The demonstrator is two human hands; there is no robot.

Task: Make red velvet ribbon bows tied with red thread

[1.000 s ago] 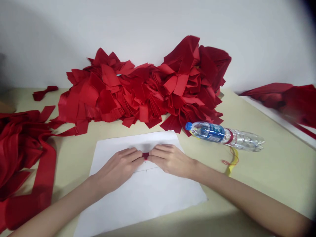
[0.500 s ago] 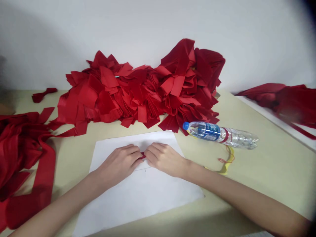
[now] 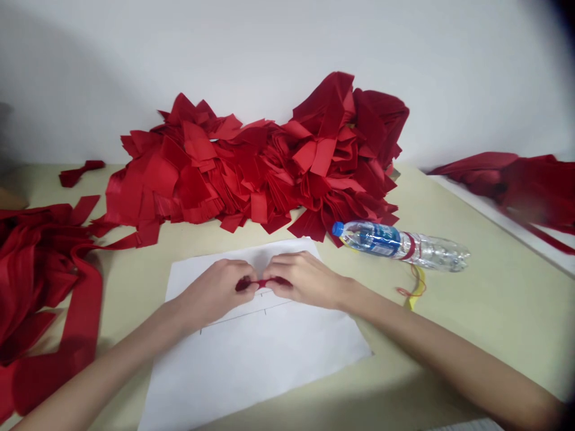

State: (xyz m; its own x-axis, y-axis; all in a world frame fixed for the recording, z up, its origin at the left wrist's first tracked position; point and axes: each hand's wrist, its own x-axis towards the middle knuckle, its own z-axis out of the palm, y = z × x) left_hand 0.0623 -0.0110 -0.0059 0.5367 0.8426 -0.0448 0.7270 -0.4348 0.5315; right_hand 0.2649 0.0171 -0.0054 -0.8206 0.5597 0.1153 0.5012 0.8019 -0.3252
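Note:
My left hand (image 3: 224, 288) and my right hand (image 3: 299, 278) are close together over a white sheet of paper (image 3: 260, 365). Between them they pinch a small piece of red ribbon (image 3: 262, 284), gathered narrow at its middle. Dark red folds of it show inside the curl of each hand; the rest is hidden by the fingers. Just below the fingers, thin ruled lines with short tick marks run across the paper.
A heap of cut red ribbon pieces (image 3: 260, 173) lies against the wall. Long red ribbon (image 3: 81, 311) trails at left, near a small red bow (image 3: 81, 172). To the right are a plastic bottle (image 3: 404, 246), yellow tape (image 3: 417, 287) and more red ribbon (image 3: 516, 182) on a white board.
My hands have rolled and drawn slightly apart, so more of the red ribbon shows between and inside them. More of the ruled lines is uncovered. The paper's left edge has shifted slightly right.

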